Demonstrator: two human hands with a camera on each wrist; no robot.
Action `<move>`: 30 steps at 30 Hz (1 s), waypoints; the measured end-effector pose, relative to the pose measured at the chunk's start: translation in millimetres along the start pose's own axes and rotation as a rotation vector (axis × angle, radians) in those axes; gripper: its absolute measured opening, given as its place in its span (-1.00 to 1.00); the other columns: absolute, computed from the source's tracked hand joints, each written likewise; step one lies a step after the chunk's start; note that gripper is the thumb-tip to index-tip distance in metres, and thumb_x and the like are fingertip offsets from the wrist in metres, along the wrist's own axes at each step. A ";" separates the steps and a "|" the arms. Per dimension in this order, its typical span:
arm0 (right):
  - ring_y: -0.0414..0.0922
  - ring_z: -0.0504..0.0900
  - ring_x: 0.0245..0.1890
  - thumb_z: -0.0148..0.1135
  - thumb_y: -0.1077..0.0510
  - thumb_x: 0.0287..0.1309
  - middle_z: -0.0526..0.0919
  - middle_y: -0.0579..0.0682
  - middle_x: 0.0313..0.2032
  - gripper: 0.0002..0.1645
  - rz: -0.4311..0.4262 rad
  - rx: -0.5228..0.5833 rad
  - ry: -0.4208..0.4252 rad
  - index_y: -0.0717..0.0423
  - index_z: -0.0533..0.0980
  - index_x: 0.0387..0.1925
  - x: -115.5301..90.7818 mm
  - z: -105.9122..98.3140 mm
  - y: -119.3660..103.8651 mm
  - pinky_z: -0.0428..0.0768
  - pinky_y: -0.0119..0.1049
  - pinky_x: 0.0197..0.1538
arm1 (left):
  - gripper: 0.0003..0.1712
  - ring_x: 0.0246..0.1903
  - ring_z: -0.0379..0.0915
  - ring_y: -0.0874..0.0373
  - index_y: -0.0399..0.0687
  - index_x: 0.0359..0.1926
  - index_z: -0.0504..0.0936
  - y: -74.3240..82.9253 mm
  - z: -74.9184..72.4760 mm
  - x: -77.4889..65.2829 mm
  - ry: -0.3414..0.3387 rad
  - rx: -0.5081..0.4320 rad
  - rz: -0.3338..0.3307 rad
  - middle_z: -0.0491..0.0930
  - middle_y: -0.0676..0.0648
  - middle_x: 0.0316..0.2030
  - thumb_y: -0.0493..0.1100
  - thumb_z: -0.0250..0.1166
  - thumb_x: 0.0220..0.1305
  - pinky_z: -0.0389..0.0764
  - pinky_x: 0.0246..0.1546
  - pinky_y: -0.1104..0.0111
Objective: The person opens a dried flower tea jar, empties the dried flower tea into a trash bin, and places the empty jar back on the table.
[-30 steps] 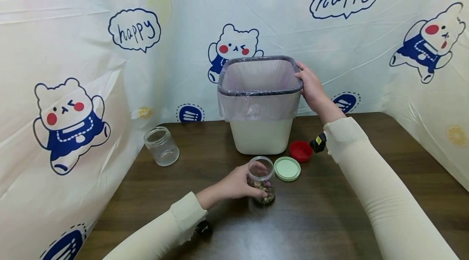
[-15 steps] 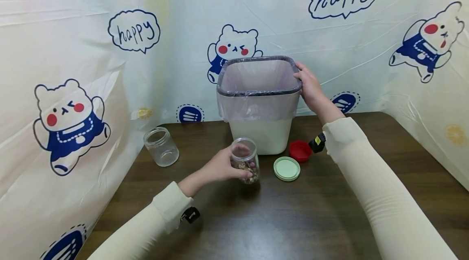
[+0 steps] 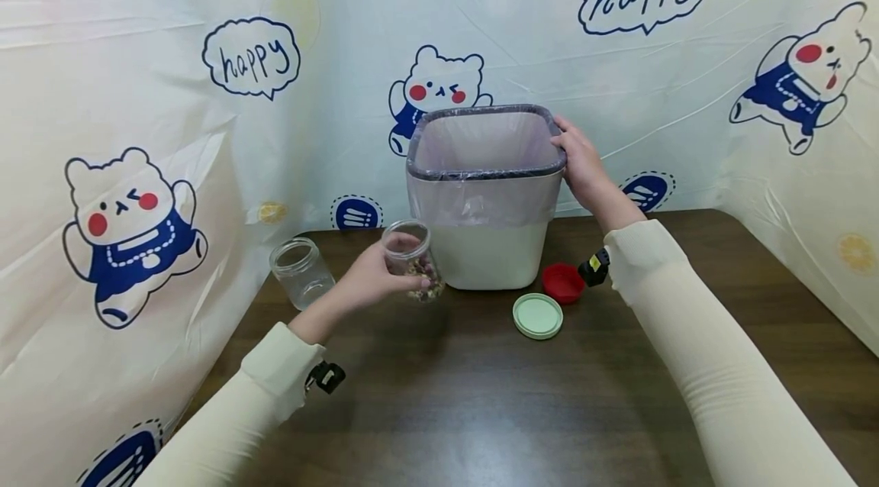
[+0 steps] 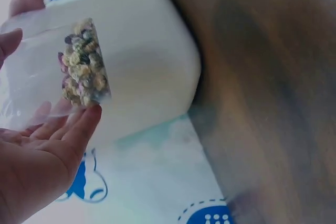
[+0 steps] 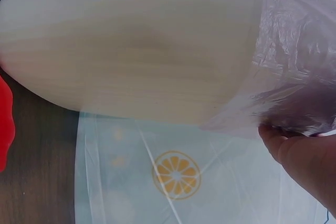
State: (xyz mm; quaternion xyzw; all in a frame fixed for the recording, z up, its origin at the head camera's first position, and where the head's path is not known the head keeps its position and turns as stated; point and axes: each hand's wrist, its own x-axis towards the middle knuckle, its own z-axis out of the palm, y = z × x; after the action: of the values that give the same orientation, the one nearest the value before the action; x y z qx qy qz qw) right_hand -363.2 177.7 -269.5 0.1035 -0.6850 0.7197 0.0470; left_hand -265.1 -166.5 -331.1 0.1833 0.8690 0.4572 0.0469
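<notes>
My left hand (image 3: 367, 277) holds an open clear jar (image 3: 409, 244), its thumb and fingers on either side. Dried flower buds (image 4: 84, 69) fill the jar's lower part. The jar is off the table, slightly tilted, at the front left of a white trash bin (image 3: 491, 258). With my right hand (image 3: 578, 159) I grip the bin's right rim, over the grey band and the clear bin liner (image 5: 294, 30). Inside the bin, as far as the head view shows, there is only liner; its bottom is hidden.
Behind my left hand stands a second clear jar (image 3: 297, 262), lidless, at the table's left edge. A pale green lid (image 3: 538, 316) and a red lid-like piece (image 3: 563, 283) lie in front of the bin. A printed curtain (image 3: 330, 120) encloses the back and sides.
My left hand has lifted the jar of dried buds off the table and carried it left and back, away from the green lid. My right hand stays on the bin's rim.
</notes>
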 end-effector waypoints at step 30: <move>-0.05 0.09 0.41 -0.24 0.11 0.41 0.06 0.03 0.47 -0.34 0.004 0.033 0.004 0.02 0.05 0.50 1.7 -1.5 1.5 0.04 -0.09 0.41 | 0.04 0.18 0.34 -0.09 -0.08 0.41 0.18 38.0 -81.6 29.5 0.223 0.031 -0.112 0.42 -0.19 0.21 0.23 0.45 0.05 0.44 0.11 0.02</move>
State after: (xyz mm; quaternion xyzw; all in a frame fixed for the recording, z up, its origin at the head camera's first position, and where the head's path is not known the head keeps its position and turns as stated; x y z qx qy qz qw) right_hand -365.3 179.0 -270.7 0.1015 -0.6731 0.7311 0.0453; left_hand -302.4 -199.7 -250.6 0.0830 0.8847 0.4579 -0.0275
